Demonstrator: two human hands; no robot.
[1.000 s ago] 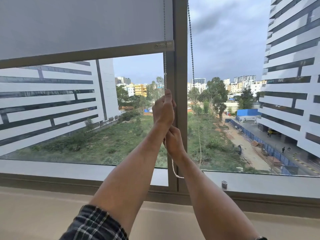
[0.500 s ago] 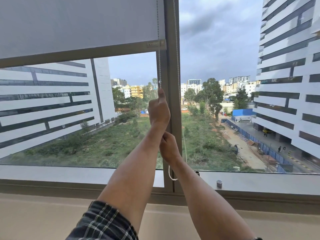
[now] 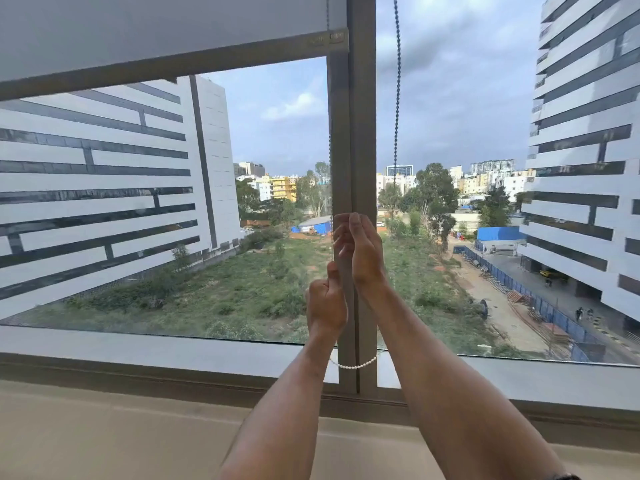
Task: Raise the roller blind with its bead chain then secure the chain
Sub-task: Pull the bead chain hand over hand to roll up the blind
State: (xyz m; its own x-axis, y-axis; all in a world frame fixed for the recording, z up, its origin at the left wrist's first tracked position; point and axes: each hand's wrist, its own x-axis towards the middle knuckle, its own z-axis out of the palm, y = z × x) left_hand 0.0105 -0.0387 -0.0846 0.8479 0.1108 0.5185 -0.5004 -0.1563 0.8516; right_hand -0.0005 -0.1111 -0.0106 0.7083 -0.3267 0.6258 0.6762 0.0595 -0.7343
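The grey roller blind (image 3: 156,26) covers the top of the left pane, and its bottom bar (image 3: 173,69) slants across the upper left. The bead chain (image 3: 397,98) hangs in two strands beside the window's centre post, and its white loop end (image 3: 353,366) sags near the sill. My left hand (image 3: 325,306) is a fist closed on the left strand, low down. Just above it, my right hand (image 3: 362,252) curls blurred fingers around the same strand.
The centre post (image 3: 360,133) splits the window into two panes. A wide beige sill (image 3: 104,427) runs below the frame. Outside the glass are tall buildings, trees and a grassy lot.
My left hand has dropped from the upper grip to the lower one. My right hand has risen above it on the chain. The blind's bottom bar sits a little higher in view.
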